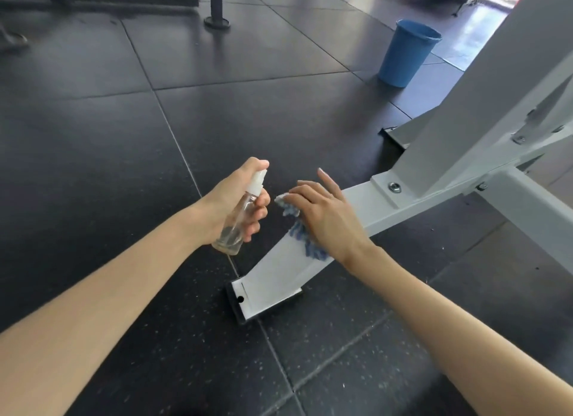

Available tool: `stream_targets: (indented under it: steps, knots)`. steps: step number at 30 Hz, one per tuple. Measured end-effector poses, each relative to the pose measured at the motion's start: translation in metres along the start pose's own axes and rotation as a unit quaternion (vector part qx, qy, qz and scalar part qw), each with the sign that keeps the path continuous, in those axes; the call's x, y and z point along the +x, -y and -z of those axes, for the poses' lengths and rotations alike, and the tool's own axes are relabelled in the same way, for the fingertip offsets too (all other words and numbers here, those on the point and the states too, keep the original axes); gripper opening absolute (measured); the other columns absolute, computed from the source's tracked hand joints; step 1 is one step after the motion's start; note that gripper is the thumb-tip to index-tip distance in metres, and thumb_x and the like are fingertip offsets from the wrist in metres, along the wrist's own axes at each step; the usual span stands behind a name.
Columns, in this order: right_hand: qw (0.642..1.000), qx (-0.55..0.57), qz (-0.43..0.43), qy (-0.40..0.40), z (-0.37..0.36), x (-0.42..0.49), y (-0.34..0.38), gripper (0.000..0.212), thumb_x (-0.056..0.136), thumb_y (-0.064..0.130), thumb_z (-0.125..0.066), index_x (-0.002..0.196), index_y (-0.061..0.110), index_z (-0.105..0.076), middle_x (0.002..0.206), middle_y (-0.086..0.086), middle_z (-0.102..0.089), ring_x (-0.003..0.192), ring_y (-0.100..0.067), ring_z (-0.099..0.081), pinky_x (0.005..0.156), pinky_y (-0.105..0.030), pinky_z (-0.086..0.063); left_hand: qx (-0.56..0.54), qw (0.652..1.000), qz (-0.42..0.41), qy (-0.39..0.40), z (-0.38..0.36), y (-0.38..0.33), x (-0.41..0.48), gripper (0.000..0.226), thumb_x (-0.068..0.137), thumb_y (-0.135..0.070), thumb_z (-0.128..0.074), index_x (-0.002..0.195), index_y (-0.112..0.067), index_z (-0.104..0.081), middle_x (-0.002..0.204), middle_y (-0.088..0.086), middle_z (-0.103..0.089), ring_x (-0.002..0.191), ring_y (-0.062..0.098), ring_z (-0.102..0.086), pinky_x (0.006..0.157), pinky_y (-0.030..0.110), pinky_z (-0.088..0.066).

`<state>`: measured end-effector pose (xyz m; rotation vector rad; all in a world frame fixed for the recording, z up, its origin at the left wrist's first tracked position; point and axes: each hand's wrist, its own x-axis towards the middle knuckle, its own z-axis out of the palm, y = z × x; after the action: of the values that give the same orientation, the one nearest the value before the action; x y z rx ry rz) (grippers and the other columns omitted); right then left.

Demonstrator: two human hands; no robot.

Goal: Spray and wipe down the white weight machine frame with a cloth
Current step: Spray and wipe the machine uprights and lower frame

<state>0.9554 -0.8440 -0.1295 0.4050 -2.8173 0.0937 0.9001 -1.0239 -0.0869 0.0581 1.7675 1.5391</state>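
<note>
Just left of the white frame point(280, 274), the left hand point(231, 203) grips a clear spray bottle point(237, 221), forefinger on its cap. On the frame's low bar lies the blue cloth point(310, 248), pressed by the flat right hand point(327, 218), fingers straight. Beyond the frame stands a blue bucket point(403, 55).

No legible text anywhere.

- The left grip point(235, 204) holds a clear spray bottle point(234, 224) upright, one finger atop its white nozzle.
- The right grip point(325, 217), fingers straight, presses a blue-and-white cloth point(307, 243) onto the white frame point(387, 209).
- The frame's low bar ends on a black foot pad point(237, 307) on the dark rubber floor point(124, 136).
- A blue bucket point(406, 54) stands well beyond.
</note>
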Motion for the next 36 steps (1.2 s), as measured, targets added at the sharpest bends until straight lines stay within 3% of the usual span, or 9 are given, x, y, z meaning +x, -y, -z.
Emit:
stream_targets:
  steps: [4,10,13,17,22,26,31,33,36]
  knots:
    - [0.989,0.037,-0.094,-0.103,0.023,0.004,-0.021,0.036,0.086,0.023,-0.039,0.1,0.009,-0.069,0.097,-0.008,-0.062,0.094,-0.03,-0.055,0.077,-0.042,-0.049,0.011,1.0,0.0,0.004,0.001,0.002,0.0,0.064,0.092,-0.06,-0.038,0.045,-0.016,-0.041,0.05,0.002,-0.042,0.038,0.017,-0.04,0.048,0.026,-0.038]
    - [0.968,0.052,-0.228,-0.091,0.02,-0.019,-0.068,0.033,0.09,0.018,-0.043,0.113,0.012,-0.067,0.108,-0.005,-0.066,0.102,-0.028,-0.055,0.08,-0.025,-0.037,0.027,1.0,0.01,0.001,0.006,0.004,0.003,0.063,0.091,-0.062,-0.038,0.048,-0.016,-0.041,0.05,0.002,-0.042,0.039,0.017,-0.039,0.051,0.028,-0.039]
    - [0.983,0.051,-0.156,-0.08,0.011,-0.023,-0.038,0.039,0.088,0.032,-0.051,0.118,0.011,-0.065,0.118,-0.001,-0.063,0.113,-0.02,-0.054,0.097,-0.027,-0.04,0.021,1.0,0.006,0.002,0.005,0.002,0.006,0.063,0.091,-0.062,-0.038,0.047,-0.016,-0.042,0.05,0.002,-0.043,0.039,0.017,-0.04,0.052,0.028,-0.039]
    - [0.997,0.047,-0.057,-0.022,0.016,-0.032,-0.031,0.043,0.086,0.011,-0.063,0.128,0.011,-0.057,0.132,-0.004,-0.054,0.124,-0.023,-0.049,0.102,-0.032,-0.041,0.028,0.999,0.012,0.01,-0.003,0.001,0.007,0.062,0.09,-0.062,-0.038,0.049,-0.016,-0.041,0.05,0.001,-0.043,0.04,0.017,-0.04,0.053,0.028,-0.039]
    - [0.997,-0.065,0.001,-0.046,0.003,-0.018,-0.011,0.027,0.084,0.004,-0.052,0.105,0.004,-0.068,0.106,-0.011,-0.066,0.104,-0.029,-0.062,0.098,-0.036,-0.045,-0.005,1.0,0.006,-0.009,-0.005,-0.001,0.006,0.062,0.09,-0.061,-0.04,0.046,-0.017,-0.042,0.049,0.001,-0.043,0.039,0.017,-0.04,0.051,0.028,-0.038]
    - [0.969,-0.207,0.078,0.109,-0.069,-0.032,0.046,0.018,0.068,0.013,-0.07,0.085,0.013,-0.075,0.082,-0.002,-0.068,0.083,-0.021,-0.065,0.093,-0.035,-0.049,-0.072,0.997,0.013,-0.02,-0.011,-0.002,0.0,0.062,0.089,-0.061,-0.042,0.045,-0.017,-0.042,0.049,0.0,-0.043,0.038,0.017,-0.04,0.052,0.028,-0.037]
    - [0.907,-0.264,0.138,0.297,-0.128,-0.052,0.098,0.044,0.094,0.015,-0.029,0.127,0.009,-0.058,0.126,-0.006,-0.06,0.121,-0.026,-0.052,0.113,-0.039,-0.024,-0.077,0.997,0.018,-0.013,-0.011,0.001,-0.01,0.062,0.089,-0.06,-0.042,0.044,-0.018,-0.041,0.048,0.0,-0.042,0.038,0.016,-0.039,0.051,0.027,-0.035]
    - [0.935,-0.226,0.127,0.241,-0.114,-0.046,0.09,0.039,0.094,0.014,-0.037,0.126,0.007,-0.058,0.129,-0.009,-0.057,0.126,-0.029,-0.047,0.115,-0.042,-0.019,-0.051,0.998,0.024,-0.002,-0.01,0.004,-0.012,0.062,0.09,-0.06,-0.042,0.044,-0.018,-0.041,0.048,0.0,-0.042,0.037,0.016,-0.039,0.05,0.028,-0.035]
    - [0.987,-0.151,0.052,-0.033,-0.059,-0.024,0.039,0.045,0.094,0.0,-0.027,0.101,0.006,-0.071,0.105,-0.009,-0.067,0.109,-0.028,-0.06,0.11,-0.039,-0.031,-0.024,0.999,0.027,0.012,-0.009,0.005,-0.011,0.064,0.089,-0.061,-0.042,0.043,-0.017,-0.041,0.048,0.001,-0.041,0.037,0.016,-0.038,0.05,0.028,-0.035]
